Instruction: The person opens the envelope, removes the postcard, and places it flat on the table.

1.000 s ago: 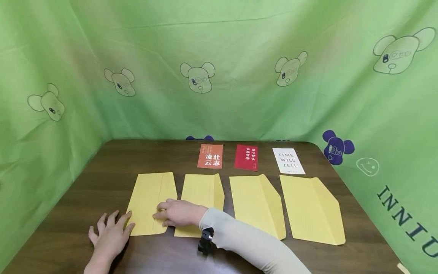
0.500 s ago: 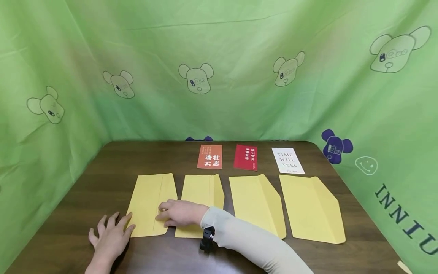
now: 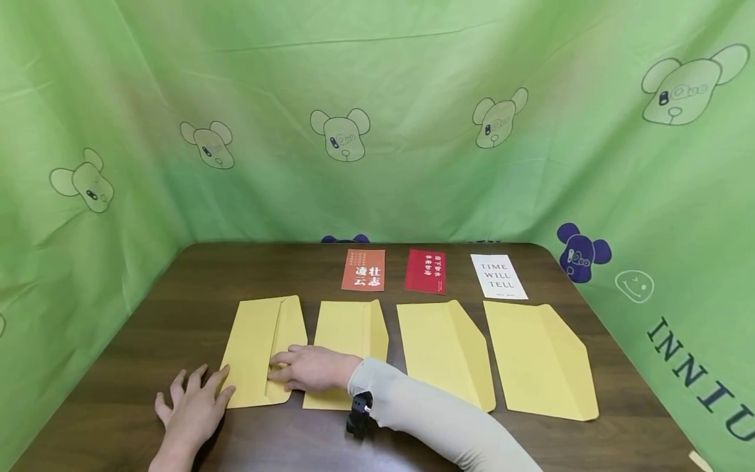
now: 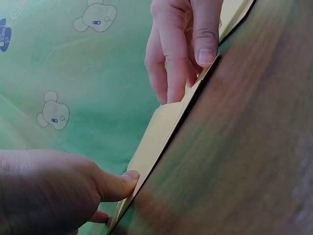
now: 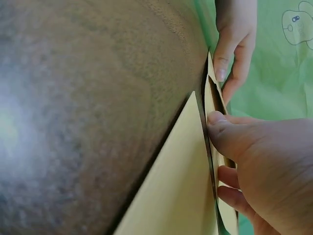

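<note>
In the head view several yellow envelopes lie in a row on the dark wooden table. My left hand rests by the near left edge of the leftmost envelope, its fingers spread and its thumb pressing the paper. Along that envelope's flap lies my right hand, fingertips at the fold where a narrow gap shows. The right wrist view has the right thumb against the paper, with the envelope mouth parted. Beneath the right hand, the second envelope is partly covered.
Two more envelopes, the third and the rightmost, have flaps unfolded rightward. Behind the row lie an orange card, a red card and a white card. A green printed curtain surrounds the table.
The fold line of the leftmost envelope has parted into a visible gap under my right fingertips. Both hands stay in nearly the same places; the cards and other envelopes lie as before.
</note>
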`<state>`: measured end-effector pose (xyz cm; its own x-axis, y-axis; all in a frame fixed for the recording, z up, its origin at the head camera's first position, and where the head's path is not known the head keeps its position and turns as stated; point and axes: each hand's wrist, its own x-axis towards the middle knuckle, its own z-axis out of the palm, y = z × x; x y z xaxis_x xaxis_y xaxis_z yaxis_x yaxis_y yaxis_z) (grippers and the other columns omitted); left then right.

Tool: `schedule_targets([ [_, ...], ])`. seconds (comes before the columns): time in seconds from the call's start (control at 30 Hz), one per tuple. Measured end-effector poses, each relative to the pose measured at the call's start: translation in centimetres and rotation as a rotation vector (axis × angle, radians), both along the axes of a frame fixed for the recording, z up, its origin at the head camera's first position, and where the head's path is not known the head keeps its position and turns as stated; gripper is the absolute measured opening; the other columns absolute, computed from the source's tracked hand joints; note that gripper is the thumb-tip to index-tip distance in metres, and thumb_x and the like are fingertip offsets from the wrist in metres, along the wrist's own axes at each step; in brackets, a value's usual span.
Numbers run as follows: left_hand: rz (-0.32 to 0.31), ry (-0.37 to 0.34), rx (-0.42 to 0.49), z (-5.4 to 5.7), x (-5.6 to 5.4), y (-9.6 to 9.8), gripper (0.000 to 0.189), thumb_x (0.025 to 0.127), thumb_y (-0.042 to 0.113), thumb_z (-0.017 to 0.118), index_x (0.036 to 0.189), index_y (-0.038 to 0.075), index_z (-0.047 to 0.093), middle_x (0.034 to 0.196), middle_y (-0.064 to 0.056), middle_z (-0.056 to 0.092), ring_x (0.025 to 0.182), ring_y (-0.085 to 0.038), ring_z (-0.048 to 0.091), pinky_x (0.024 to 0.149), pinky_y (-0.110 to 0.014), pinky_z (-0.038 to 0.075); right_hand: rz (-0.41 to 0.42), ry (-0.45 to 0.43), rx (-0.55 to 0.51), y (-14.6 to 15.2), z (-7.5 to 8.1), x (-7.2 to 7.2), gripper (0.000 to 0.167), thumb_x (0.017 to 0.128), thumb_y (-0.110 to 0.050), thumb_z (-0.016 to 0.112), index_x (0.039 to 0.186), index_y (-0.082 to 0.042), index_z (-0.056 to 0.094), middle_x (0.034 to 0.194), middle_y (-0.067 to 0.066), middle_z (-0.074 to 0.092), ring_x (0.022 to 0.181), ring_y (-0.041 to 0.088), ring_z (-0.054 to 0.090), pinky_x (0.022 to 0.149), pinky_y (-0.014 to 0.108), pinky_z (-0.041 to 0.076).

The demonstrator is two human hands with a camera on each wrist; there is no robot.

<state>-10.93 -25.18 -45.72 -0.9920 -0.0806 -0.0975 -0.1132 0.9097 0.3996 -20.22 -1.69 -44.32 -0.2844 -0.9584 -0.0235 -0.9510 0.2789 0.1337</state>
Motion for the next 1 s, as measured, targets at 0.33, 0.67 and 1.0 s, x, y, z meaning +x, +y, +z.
schedule_targets([
  [0.33, 0.002, -0.002, 0.003, 0.15, 0.16, -0.03, 0.052, 0.101, 0.035, 0.054, 0.145, 0.007, 0.048, 0.149, -0.033, 0.028, 0.136, -0.060, 0.005, 0.097, -0.081, -0.001, -0.007, 0.028, -0.004, 0.18, -0.47, 0.23, 0.042, 0.103, -0.034, 0.054, 0.144, -0.024, 0.056, 0.143, -0.004, 0.051, 0.115, 0.010, 0.051, 0.100, 0.020, 0.040],
  [0.67, 0.004, -0.004, 0.002, 0.15, 0.16, -0.11, 0.052, 0.102, 0.036, 0.054, 0.145, 0.008, 0.048, 0.149, -0.033, 0.027, 0.136, -0.060, 0.005, 0.097, -0.081, -0.001, -0.002, 0.007, -0.053, 0.35, -0.34, 0.30, 0.041, 0.102, -0.033, 0.057, 0.142, -0.025, 0.058, 0.141, -0.002, 0.049, 0.115, 0.010, 0.053, 0.097, 0.019, 0.041],
  [1.0, 0.004, 0.009, 0.006, 0.09, -0.03, 0.04, 0.051, 0.101, 0.034, 0.055, 0.144, 0.007, 0.049, 0.148, -0.034, 0.028, 0.136, -0.060, 0.006, 0.097, -0.081, -0.001, -0.003, 0.017, -0.060, 0.47, -0.74, -0.04, 0.041, 0.103, -0.033, 0.056, 0.142, -0.025, 0.057, 0.144, 0.000, 0.046, 0.116, 0.011, 0.052, 0.100, 0.020, 0.040],
])
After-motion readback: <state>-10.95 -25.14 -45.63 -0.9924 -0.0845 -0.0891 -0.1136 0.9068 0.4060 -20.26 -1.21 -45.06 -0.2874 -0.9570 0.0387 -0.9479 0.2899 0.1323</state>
